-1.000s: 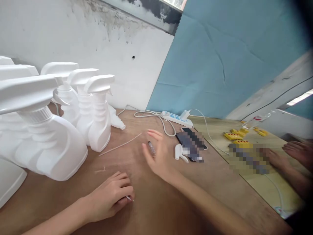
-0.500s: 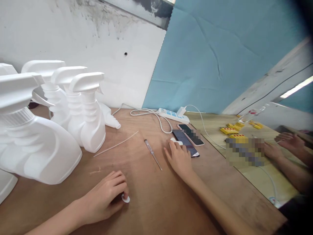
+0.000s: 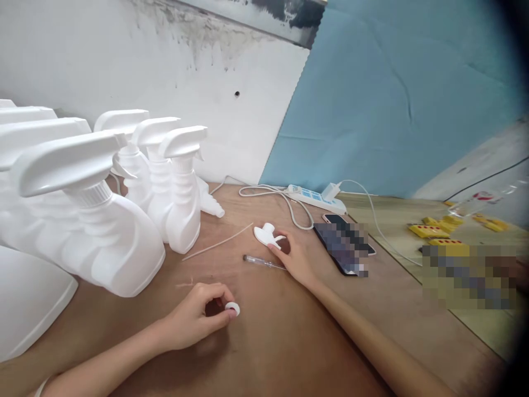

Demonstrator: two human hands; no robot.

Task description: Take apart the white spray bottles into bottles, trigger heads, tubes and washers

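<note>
My left hand (image 3: pixel 204 314) pinches a small white ring-like disc (image 3: pixel 232 309) between thumb and fingertips, low over the wooden table. Thumb and fingers of my right hand (image 3: pixel 295 256) close on a white trigger sprayer head (image 3: pixel 264 234). Just below that hand lies a clear-handled screwdriver (image 3: pixel 261 261), its tip hidden by the hand. A thin white tube (image 3: pixel 219 242) rests to the left of the sprayer head. Further left stand several white spray bottles (image 3: pixel 182 204) with trigger heads fitted.
Two phones (image 3: pixel 336 248) lie overlapping at the right. Behind them sit a power strip (image 3: pixel 318 197) and a white cable (image 3: pixel 295 207). A white bottle (image 3: pixel 210 204) lies by the wall. Yellow blocks (image 3: pixel 430 229) are on the adjoining table, partly pixelated.
My right hand has come away from the phones, bringing the sprayer head leftward. The screwdriver has swung nearly level. My left hand has lifted slightly, still pinching the disc. The view has shifted left.
</note>
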